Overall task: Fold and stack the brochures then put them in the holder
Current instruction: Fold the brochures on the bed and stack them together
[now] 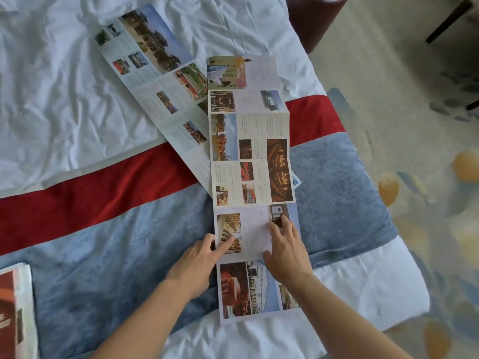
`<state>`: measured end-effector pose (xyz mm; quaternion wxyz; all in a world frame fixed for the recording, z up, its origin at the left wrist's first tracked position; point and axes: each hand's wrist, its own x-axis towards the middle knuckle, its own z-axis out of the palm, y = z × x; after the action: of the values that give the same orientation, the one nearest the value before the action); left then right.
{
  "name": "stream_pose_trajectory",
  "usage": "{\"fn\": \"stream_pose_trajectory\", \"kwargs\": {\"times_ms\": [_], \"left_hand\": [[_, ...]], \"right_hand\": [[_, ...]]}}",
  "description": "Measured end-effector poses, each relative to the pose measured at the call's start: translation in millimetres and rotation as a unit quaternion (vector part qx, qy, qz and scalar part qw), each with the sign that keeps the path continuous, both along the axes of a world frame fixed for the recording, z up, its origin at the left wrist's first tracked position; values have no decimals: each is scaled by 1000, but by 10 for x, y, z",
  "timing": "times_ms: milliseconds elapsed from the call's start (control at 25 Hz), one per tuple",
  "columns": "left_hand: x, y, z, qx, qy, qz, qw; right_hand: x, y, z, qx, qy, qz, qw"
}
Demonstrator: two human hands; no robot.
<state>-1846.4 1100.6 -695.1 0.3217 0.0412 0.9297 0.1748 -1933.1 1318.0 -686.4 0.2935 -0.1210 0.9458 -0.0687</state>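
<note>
Glossy printed paper, creased into accordion panels, makes up the long unfolded brochure (252,177) that lies flat on the bed, running straight ahead from both hands across the blue and red bed runner (103,229) onto the rumpled white bed sheet (51,73). The left hand (197,265) rests at the brochure's left edge, index finger extended and pressing on a photo panel, the other fingers loosely curled and holding nothing. The right hand (287,252) lies just beside it on the same panel, fingers spread and pressing the paper flat, thumb near the crease below. Neither hand pinches the sheet.

Beyond and to the left of the hands, a second long unfolded brochure with temple photographs (153,81) lies diagonally, its near end tucked under the first. Far to the left of the left hand, at the frame's edge, sits a red-and-white printed item (13,314), possibly a folded brochure; this cannot be confirmed. No holder is visible.

Judged progress: early. Both visible brochures remain fully open; the panel under the hands appears to be where folding begins. Folding both, stacking, and placing them in the holder are left.
</note>
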Motion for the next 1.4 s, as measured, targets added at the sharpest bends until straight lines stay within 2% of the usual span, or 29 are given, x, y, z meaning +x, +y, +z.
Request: {"fn": "stream_pose_trajectory", "kwargs": {"times_ms": [160, 280, 480, 560, 760, 920, 960, 1000, 1080, 1120, 1160, 1240, 1400], "left_hand": [[48, 6, -89, -13, 45, -13, 999], [83, 12, -85, 18, 52, 36, 998], [19, -7, 14, 44, 179, 71, 980], [-32, -21, 28, 58, 174, 102, 978], [-102, -24, 6, 87, 103, 258, 957], [-120, -52, -60, 67, 96, 370, 922], [-123, -60, -63, 61, 98, 393, 912], [-136, -70, -63, 58, 102, 414, 903], [-180, -71, -32, 64, 113, 444, 887], [-201, -61, -10, 67, 121, 452, 881], [-228, -48, 5, 71, 133, 455, 878], [-311, -41, 26, 86, 142, 453, 876], [-523, -22, 69, 119, 110, 465, 870]], "right_hand": [[-16, -30, 6, 14, -4, 2, 1000], [-154, -9, 52, 7, 8, -17, 1000], [-380, -31, 106, -22, 15, -86, 996], [-439, -48, 127, -33, -17, -125, 991], [-778, 97, 335, -75, -94, -221, 968], [-894, 147, 396, -77, -76, -302, 947], [-874, 129, 397, -103, -77, -351, 927], [-850, 106, 388, -150, -95, -422, 889], [-802, 50, 398, -253, -158, -555, 777], [-785, 20, 402, -280, -175, -580, 745], [-772, -6, 384, -293, -177, -588, 733], [-739, -95, 345, -297, -155, -579, 743], [-630, -241, 252, -244, -79, -526, 811]]}}
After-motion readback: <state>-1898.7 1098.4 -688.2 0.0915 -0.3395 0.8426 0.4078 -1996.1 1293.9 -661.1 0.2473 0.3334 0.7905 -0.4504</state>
